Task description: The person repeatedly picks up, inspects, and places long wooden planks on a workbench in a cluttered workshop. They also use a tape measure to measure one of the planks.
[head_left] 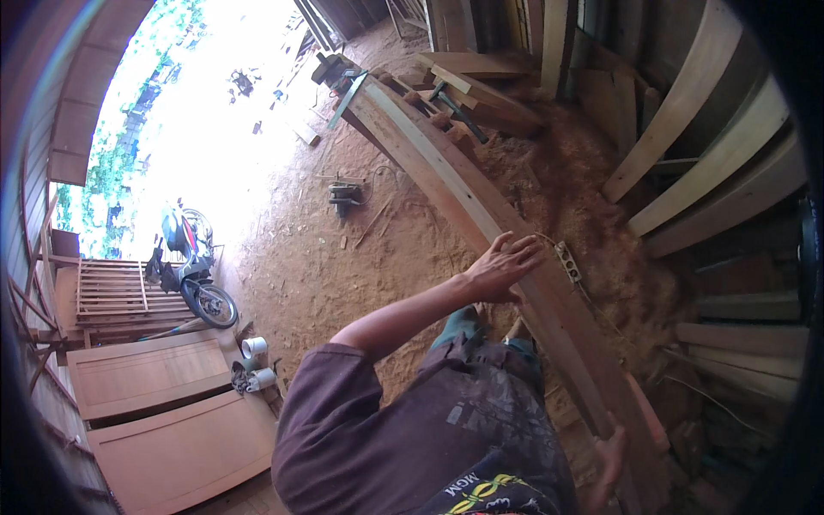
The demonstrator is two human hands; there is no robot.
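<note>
A long wooden beam (549, 318) runs from the far middle to the near right, passing in front of me. A paler strip (438, 176) lies along its far half. My left hand (506, 264) rests on top of the beam around its middle, fingers spread, holding nothing loose. Lower down, my right hand (609, 459) is curled against the beam's near side edge; part of its fingers is hidden. At the far end, a flat greenish bar (348, 99) crosses the beam, beside a dark block-like part (330, 70).
Beyond the beam lies a power strip (567, 262) with a cable. A dark power tool (345, 197) sits on the sawdust-covered ground. Curved planks (687, 103) lean at the right. Wooden panels (180, 446), white containers (255, 348) and a motorcycle (193, 266) stand left. A clamp (459, 112) is near stacked timber.
</note>
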